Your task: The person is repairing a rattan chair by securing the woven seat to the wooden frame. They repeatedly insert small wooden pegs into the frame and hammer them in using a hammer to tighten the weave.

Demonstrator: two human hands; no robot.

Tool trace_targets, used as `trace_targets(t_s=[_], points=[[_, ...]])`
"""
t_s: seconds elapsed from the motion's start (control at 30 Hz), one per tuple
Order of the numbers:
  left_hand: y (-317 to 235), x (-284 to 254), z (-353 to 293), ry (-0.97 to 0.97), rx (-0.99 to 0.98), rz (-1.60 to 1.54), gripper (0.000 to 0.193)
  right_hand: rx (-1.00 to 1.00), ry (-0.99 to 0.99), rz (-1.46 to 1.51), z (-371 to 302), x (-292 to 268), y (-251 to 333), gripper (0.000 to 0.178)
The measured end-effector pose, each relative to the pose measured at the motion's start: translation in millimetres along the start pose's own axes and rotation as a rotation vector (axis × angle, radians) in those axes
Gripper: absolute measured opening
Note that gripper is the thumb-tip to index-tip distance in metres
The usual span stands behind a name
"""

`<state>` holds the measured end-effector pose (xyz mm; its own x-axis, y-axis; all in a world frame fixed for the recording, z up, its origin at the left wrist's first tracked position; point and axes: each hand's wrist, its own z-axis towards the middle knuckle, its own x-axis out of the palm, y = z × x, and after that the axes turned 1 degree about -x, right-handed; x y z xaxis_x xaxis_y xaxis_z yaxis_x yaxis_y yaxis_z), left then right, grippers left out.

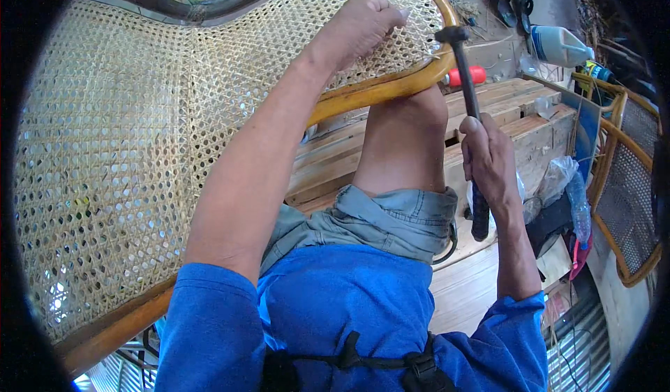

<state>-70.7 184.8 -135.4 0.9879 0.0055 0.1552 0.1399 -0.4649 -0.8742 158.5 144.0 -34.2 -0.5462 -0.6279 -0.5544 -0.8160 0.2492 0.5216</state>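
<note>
My right hand (490, 156) is wrapped round the handle of a dark hammer (465, 68). The hammer stands upright, its head beside the corner of a chair's curved rattan frame (398, 86). Over the woven cane panel (272, 40) of that chair rests my left hand (364, 29). Its fingers are curled and pinched together near the panel's edge; what they hold, if anything, is too small to make out. The panel spreads across the left side, and part of the frame lies over my bare thigh (405, 137).
Wooden planks (516, 130) lie under and beside my leg. Beyond the frame are a red cylindrical container (467, 76), a white jug (560, 46) and dark sandals (504, 0). A clear plastic bottle (578, 207) and another cane-panelled rattan piece (628, 176) stand at the right.
</note>
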Motion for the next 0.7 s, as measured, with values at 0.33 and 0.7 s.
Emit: trace_targets(t_s=[0.33, 0.7], points=[[-0.4, -1.3, 2.2, 0.017, -0.009, -0.036, 0.025, -0.086, -0.041, -0.148, -1.7, 8.0, -17.1, 0.042], [-3.6, -1.2, -0.8, 0.025, -0.027, -0.069, 0.025, -0.109, -0.004, -0.104, -11.7, 1.1, 6.4, 0.041]])
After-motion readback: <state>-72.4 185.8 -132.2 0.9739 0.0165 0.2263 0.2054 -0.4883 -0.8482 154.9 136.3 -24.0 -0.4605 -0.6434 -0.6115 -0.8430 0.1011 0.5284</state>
